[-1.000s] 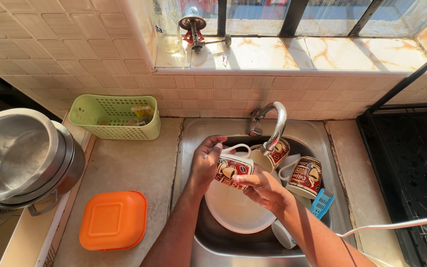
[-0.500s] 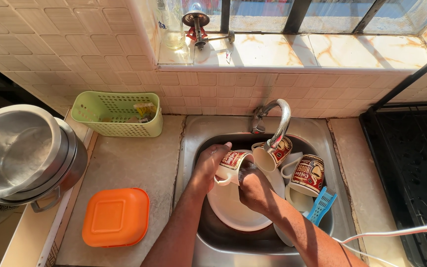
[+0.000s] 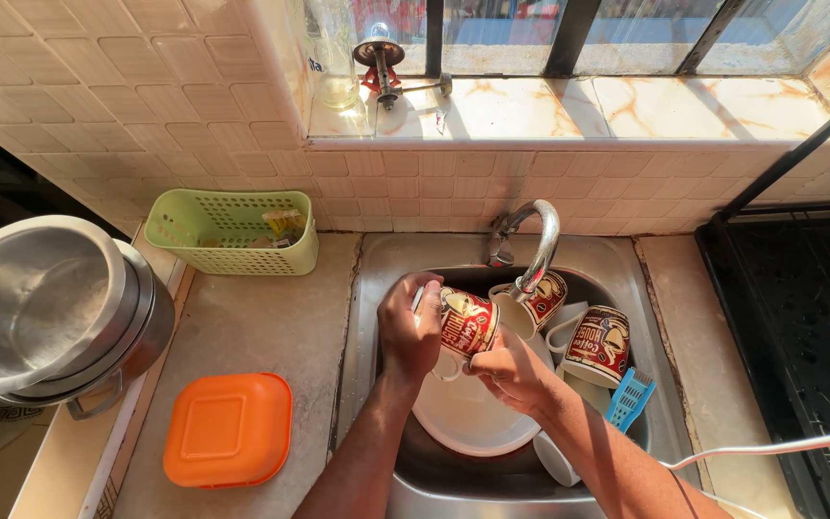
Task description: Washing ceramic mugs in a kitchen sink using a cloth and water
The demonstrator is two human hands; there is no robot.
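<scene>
Nearest the camera, both forearms reach up from the lower edge into the stainless steel sink (image 3: 377,288). At the sink's near side lies a white round plate (image 3: 468,423), with a second white dish (image 3: 554,459) partly under the right forearm and a blue plastic slotted scrubber (image 3: 629,399) just beside it on the right.

Above the plate, the left hand (image 3: 407,332) is wrapped around the base end of a red-and-cream printed ceramic mug (image 3: 468,322), fingers curled over its far side. The mug lies tilted on its side, mouth towards the right, held over the sink and clear of the plate. The right hand (image 3: 509,370) is closed against the mug's lower rim at the mouth; whether its fingers reach inside cannot be told.

On the counter to the left, an orange square plastic lidded container (image 3: 228,430) sits near the front edge, well apart from the sink. Further left stands a stack of steel cooking pots (image 3: 45,303).

Behind the held mug, two more printed mugs rest in the sink: one (image 3: 549,298) under the curved chrome tap (image 3: 535,240), another (image 3: 607,344) to its right. A black metal rack (image 3: 799,327) occupies the far right.

Against the tiled wall stands a pale green perforated plastic basket (image 3: 232,233). On the window ledge above are a clear glass bottle (image 3: 330,58) and a small red-and-metal object (image 3: 381,67).
</scene>
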